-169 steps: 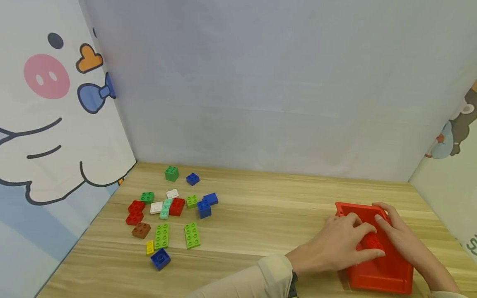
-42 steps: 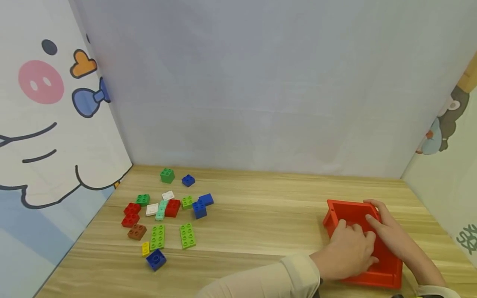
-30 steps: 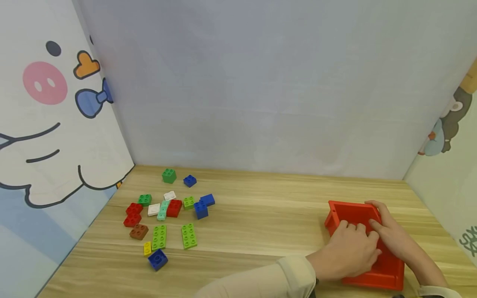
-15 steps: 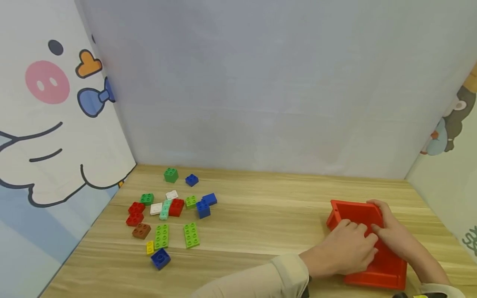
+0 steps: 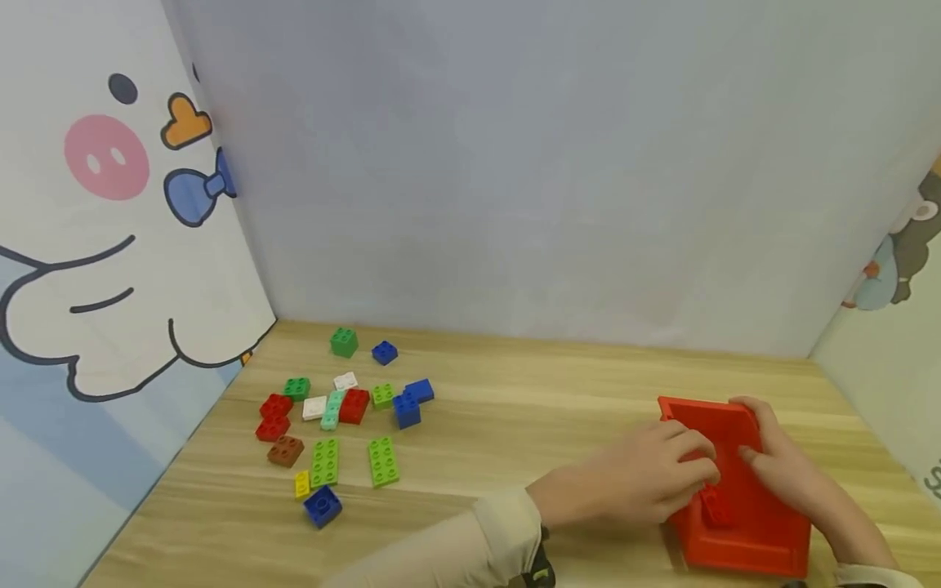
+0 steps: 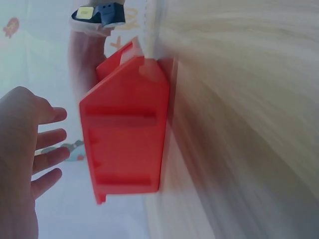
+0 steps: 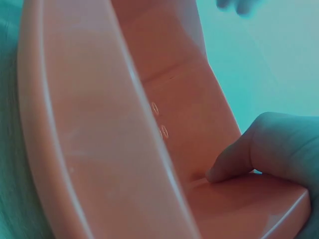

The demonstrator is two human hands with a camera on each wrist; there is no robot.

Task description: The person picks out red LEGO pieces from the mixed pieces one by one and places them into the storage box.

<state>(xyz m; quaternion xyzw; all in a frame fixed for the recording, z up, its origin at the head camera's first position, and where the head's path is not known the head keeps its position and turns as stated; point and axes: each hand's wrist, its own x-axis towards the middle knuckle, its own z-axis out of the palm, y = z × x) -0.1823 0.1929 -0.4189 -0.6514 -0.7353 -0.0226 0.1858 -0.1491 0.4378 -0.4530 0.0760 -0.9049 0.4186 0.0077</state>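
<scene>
A red plastic bin stands on the right side of the table. My right hand grips its right wall; in the right wrist view the thumb lies inside the rim. On the bin's floor, near its left wall, sits a red studded toy brick. My left hand hovers over the left rim. Its fingers are loosely spread in the left wrist view, holding nothing.
Several loose toy bricks lie at the table's left, among them two long lime bricks, a blue brick, a brown brick and a green brick. A pale curtain hangs behind the table.
My left hand pinched a red brick in the bin earlier, then reached down inside. Now it has drawn back leftward over the rim, leaving the red brick in view. My right hand keeps its hold.
</scene>
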